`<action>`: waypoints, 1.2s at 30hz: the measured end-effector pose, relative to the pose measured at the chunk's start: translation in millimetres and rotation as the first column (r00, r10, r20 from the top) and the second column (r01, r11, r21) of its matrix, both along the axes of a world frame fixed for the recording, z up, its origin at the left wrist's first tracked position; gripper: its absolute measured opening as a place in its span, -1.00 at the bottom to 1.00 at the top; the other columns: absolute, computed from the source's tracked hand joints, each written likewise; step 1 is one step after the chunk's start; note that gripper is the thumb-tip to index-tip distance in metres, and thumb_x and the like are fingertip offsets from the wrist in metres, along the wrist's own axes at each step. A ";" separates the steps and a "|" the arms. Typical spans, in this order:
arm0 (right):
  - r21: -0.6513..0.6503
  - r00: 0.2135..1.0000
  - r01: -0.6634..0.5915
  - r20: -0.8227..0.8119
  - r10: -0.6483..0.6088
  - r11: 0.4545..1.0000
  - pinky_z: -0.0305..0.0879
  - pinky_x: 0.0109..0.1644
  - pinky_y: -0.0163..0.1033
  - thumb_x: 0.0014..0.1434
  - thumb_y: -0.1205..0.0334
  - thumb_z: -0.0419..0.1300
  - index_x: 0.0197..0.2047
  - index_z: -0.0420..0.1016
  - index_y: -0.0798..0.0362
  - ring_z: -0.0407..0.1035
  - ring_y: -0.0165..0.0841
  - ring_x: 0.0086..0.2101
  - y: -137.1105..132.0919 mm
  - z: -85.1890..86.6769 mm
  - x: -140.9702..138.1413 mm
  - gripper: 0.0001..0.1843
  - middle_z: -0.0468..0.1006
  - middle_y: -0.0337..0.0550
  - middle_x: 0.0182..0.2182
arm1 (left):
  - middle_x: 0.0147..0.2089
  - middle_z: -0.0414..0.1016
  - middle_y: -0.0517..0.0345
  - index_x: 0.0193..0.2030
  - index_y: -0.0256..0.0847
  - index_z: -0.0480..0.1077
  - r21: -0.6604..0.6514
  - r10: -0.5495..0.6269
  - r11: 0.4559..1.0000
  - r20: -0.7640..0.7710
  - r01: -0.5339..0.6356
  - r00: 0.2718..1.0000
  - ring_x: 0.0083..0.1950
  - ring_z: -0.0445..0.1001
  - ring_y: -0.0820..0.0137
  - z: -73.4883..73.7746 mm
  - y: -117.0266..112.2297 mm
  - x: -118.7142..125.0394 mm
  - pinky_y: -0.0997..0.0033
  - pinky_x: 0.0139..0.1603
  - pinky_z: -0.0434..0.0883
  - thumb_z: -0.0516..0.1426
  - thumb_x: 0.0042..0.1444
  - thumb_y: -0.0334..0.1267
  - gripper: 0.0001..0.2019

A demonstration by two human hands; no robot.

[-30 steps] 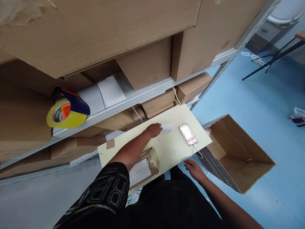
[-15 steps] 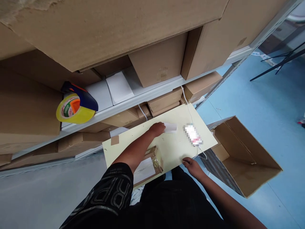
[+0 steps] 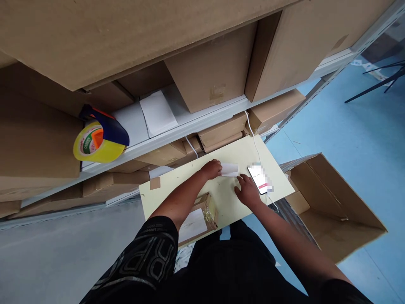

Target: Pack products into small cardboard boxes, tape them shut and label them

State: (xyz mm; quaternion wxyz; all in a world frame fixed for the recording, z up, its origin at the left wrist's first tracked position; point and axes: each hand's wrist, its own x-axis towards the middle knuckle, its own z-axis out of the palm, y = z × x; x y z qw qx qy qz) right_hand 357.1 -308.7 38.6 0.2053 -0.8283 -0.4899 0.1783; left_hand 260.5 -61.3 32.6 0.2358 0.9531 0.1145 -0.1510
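Note:
A folded sheet of white paper [image 3: 230, 170] lies on the pale yellow board in front of me. My left hand [image 3: 212, 169] is closed on its left end, with the fingertips partly hidden. At the paper's lower right corner is my right hand [image 3: 248, 190], its fingers apart; whether they touch the paper I cannot tell. Just right of that hand lies a phone [image 3: 258, 179] with a lit screen, partly blurred out. Below my left forearm sits a small cardboard box [image 3: 210, 213] with shiny tape and a white sheet on it.
The board [image 3: 171, 190] adjoins a shelf holding several cardboard boxes [image 3: 218, 71]. A yellow tape roll in a dispenser [image 3: 101, 137] and white sheets [image 3: 158, 114] occupy the shelf. An open carton [image 3: 341, 211] stands on the blue floor at right. White cables run by the phone.
My right hand has moved up from the board's near edge to the paper's right end. My left hand stays at the paper's left end. The view has shifted slightly.

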 end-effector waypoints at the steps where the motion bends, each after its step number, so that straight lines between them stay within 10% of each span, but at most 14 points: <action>1: -0.024 0.999 -0.018 0.032 0.018 1.000 0.24 0.22 0.11 0.26 0.16 0.11 0.29 0.39 0.11 0.25 0.04 0.17 6.3 -0.6 1.6 -0.45 0.37 0.14 0.27 | -0.09 0.53 -0.08 -0.30 -0.18 0.53 -0.006 0.028 1.000 0.009 -0.028 1.000 0.09 0.37 0.09 1.2 -1.7 -0.4 0.21 0.00 0.36 0.25 0.11 -0.23 -0.92; 9: -0.085 0.970 -0.181 0.148 0.192 0.980 0.01 0.35 0.14 0.22 0.37 0.05 0.38 0.27 0.28 0.09 0.08 0.28 56.3 -16.2 3.9 -0.34 0.26 0.27 0.37 | -0.05 0.54 0.06 0.06 -0.18 0.35 -0.121 0.457 0.884 0.032 -0.451 0.889 -0.09 0.49 0.29 13.3 -19.0 -8.1 0.34 -0.13 0.39 0.11 0.07 -0.50 -0.61; 15: -0.185 0.915 -0.299 0.222 0.336 0.936 0.18 0.15 0.03 0.24 0.38 0.00 0.45 0.16 0.25 0.21 0.00 0.15 98.0 -11.4 -7.6 -0.29 0.29 0.28 0.32 | -0.16 0.55 0.18 0.14 -0.15 0.29 -0.528 0.887 0.356 -0.071 -0.771 0.457 -0.20 0.54 0.41 16.5 -24.7 -30.6 0.46 -0.20 0.44 0.25 0.09 -0.36 -0.54; 18: -0.227 0.920 -0.292 0.199 0.338 0.929 0.21 0.04 0.00 0.29 0.28 0.00 0.48 0.10 0.21 0.25 -0.01 0.05 109.8 -6.6 -11.9 -0.29 0.39 0.25 0.18 | -0.13 0.55 0.13 0.09 -0.16 0.32 -0.648 0.932 0.209 -0.093 -0.732 0.349 -0.21 0.56 0.41 20.8 -23.1 -44.6 0.48 -0.28 0.50 0.25 0.15 -0.20 -0.62; 28: -0.283 0.927 -0.279 0.171 0.335 0.918 0.15 0.08 -0.02 0.37 -0.14 -0.01 0.49 0.04 0.21 0.17 0.00 0.08 117.5 -12.2 -10.6 -0.18 0.33 0.23 0.18 | -0.39 0.53 0.18 -0.36 -0.19 0.42 -0.403 0.903 0.354 -0.087 -0.844 0.420 -0.50 0.51 0.46 46.4 -10.7 -48.7 0.57 -0.54 0.39 0.15 0.25 0.00 -0.70; 36: -0.258 0.900 -0.323 0.212 0.380 0.911 0.13 0.06 0.00 0.34 -0.29 0.00 0.49 0.02 0.27 0.17 0.01 0.06 112.9 -19.8 -10.1 -0.06 0.35 0.27 0.18 | -0.47 0.52 0.13 -0.31 -0.22 0.44 -0.267 0.950 0.062 -0.281 -0.962 0.139 -0.54 0.53 0.36 28.2 -5.0 -81.5 0.48 -0.53 0.38 0.17 0.14 -0.22 -0.88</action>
